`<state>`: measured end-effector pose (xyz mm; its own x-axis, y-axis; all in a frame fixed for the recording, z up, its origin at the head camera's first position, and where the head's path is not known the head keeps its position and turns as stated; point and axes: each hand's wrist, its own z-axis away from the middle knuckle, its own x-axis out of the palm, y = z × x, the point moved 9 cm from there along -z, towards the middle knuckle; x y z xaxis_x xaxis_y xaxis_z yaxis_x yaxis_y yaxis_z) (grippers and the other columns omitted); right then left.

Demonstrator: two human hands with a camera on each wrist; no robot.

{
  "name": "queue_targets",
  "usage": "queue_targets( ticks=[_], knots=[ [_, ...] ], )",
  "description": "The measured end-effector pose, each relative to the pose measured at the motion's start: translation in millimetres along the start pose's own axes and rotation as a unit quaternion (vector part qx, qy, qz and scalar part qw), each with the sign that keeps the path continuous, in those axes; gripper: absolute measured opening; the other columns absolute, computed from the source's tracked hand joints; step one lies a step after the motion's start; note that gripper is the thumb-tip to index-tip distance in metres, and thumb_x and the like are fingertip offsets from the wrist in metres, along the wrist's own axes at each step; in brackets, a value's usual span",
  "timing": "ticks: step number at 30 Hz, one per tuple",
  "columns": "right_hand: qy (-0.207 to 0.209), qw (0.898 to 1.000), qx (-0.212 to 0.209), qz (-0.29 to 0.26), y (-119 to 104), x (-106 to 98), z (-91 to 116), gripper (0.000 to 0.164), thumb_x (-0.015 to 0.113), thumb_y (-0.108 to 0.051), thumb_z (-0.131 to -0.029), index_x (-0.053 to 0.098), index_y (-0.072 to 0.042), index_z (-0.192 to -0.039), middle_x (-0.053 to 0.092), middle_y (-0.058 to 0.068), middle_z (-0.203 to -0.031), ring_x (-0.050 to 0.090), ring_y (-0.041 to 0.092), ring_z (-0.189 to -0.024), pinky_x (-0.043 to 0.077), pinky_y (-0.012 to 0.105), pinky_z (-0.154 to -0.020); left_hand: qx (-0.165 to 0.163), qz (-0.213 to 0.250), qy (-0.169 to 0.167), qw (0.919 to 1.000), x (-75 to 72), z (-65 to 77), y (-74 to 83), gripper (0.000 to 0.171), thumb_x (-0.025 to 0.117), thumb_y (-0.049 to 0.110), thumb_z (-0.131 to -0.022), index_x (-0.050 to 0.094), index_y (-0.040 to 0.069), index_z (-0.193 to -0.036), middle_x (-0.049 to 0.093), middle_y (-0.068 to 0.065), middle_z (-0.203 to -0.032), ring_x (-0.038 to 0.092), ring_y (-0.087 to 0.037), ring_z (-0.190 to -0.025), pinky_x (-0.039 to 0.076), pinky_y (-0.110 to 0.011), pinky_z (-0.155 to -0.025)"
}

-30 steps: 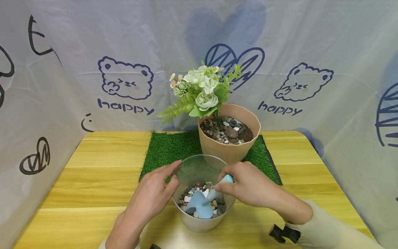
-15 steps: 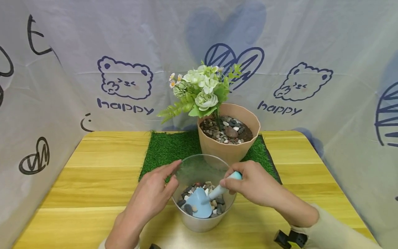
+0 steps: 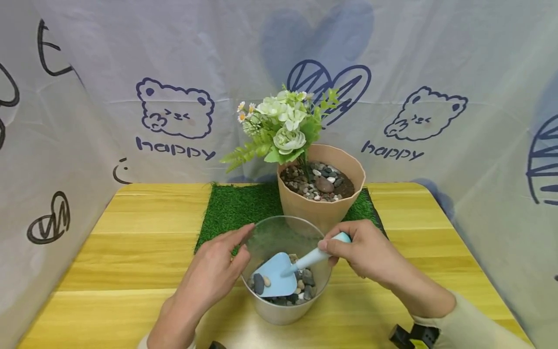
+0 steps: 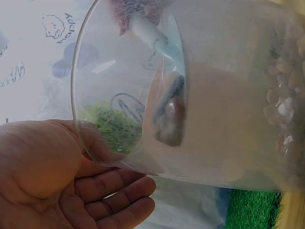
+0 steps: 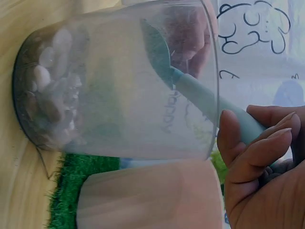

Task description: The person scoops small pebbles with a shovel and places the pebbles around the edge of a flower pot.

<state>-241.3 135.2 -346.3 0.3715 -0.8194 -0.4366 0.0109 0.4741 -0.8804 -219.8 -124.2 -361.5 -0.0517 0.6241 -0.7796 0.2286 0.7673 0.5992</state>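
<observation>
My right hand [image 3: 364, 249] grips the handle of a light blue toy shovel [image 3: 279, 278], fingers curled round it. The shovel's blade is inside a clear plastic bucket [image 3: 285, 314], raised above the stones in the right wrist view, and carries a dark pebble [image 3: 259, 284] and a small tan pebble [image 3: 267, 281]. Mixed pebbles [image 5: 50, 86] lie at the bucket's bottom. My left hand [image 3: 215, 269] rests against the bucket's left side near the rim, its fingers [image 4: 119, 198] loosely extended along the outside.
Behind the bucket stands a peach flowerpot [image 3: 318, 213] holding soil, stones and artificial flowers [image 3: 287, 121]. It sits on a green turf mat [image 3: 240, 208] on the wooden table [image 3: 139, 257]. A printed cloth [image 3: 244, 48] hangs behind.
My right hand has moved right and slightly up, lifting the shovel from the stones with pebbles on its blade. The left hand and the bucket have stayed in place.
</observation>
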Motion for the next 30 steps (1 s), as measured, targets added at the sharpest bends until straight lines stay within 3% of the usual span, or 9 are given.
queue_targets(
  ticks=[7, 16, 20, 23, 27, 30],
  knots=[
    [0.001, 0.998, -0.017, -0.064, 8.0, -6.7, -1.5, 0.026, 0.069, -0.017, -0.101, 0.074, 0.008, -0.106, 0.074, 0.010, -0.073, 0.039, 0.009, -0.039, 0.036, 0.026, -0.040, -0.003, 0.003, -0.004, 1.0000, -0.1, 0.3, -0.5, 0.051, 0.058, 0.018, -0.100, 0.060, 0.022, -0.151, 0.065, -0.009, -0.147, 0.050, -0.013, -0.066, 0.041, -0.028, -0.055],
    [0.022, 0.997, -0.014, -0.070, 9.4, -17.7, -0.6, 0.028, 0.069, -0.018, -0.101, 0.072, 0.009, -0.106, 0.072, 0.008, -0.071, 0.040, 0.009, -0.041, 0.039, 0.027, -0.041, -0.003, 0.001, -0.004, 1.0000, -0.3, 1.3, -0.7, 0.051, 0.058, 0.018, -0.101, 0.059, 0.021, -0.152, 0.066, -0.010, -0.146, 0.046, -0.013, -0.061, 0.041, -0.027, -0.054],
    [0.046, 0.996, -0.013, -0.080, 9.0, -25.5, 1.4, 0.027, 0.069, -0.017, -0.101, 0.072, 0.009, -0.104, 0.071, 0.006, -0.068, 0.041, 0.009, -0.040, 0.038, 0.026, -0.040, 0.000, 0.001, 0.002, 1.0000, -0.3, 1.5, -0.6, 0.051, 0.059, 0.018, -0.101, 0.059, 0.021, -0.152, 0.066, -0.010, -0.146, 0.063, -0.018, -0.081, 0.044, -0.028, -0.058],
    [0.072, 0.992, -0.028, -0.096, 4.8, -36.9, 4.0, 0.025, 0.069, -0.017, -0.101, 0.073, 0.007, -0.101, 0.070, 0.004, -0.065, 0.043, 0.009, -0.040, 0.039, 0.028, -0.040, 0.004, -0.001, 0.009, 1.0000, -0.5, 1.7, -0.3, 0.050, 0.059, 0.019, -0.101, 0.060, 0.020, -0.151, 0.066, -0.010, -0.145, 0.067, -0.024, -0.102, 0.050, -0.032, -0.067],
    [0.108, 0.985, -0.053, -0.126, -2.6, -58.1, 8.1, 0.020, 0.067, -0.018, -0.103, 0.076, -0.003, -0.094, 0.070, 0.001, -0.064, 0.046, 0.009, -0.041, 0.040, 0.028, -0.039, 0.007, -0.002, 0.013, 0.9999, -0.9, 1.5, -0.2, 0.049, 0.060, 0.020, -0.102, 0.060, 0.020, -0.151, 0.066, -0.010, -0.145, 0.068, -0.024, -0.104, 0.054, -0.035, -0.074],
    [0.139, 0.972, -0.082, -0.170, -8.8, -79.0, 10.6, 0.020, 0.067, -0.016, -0.104, 0.078, -0.008, -0.090, 0.069, 0.000, -0.063, 0.046, 0.009, -0.040, 0.040, 0.026, -0.038, 0.007, -0.003, 0.015, 0.9999, -1.4, 1.3, -0.2, 0.050, 0.060, 0.019, -0.101, 0.060, 0.020, -0.151, 0.066, -0.009, -0.145, 0.067, -0.024, -0.101, 0.051, -0.032, -0.069]
  ],
)
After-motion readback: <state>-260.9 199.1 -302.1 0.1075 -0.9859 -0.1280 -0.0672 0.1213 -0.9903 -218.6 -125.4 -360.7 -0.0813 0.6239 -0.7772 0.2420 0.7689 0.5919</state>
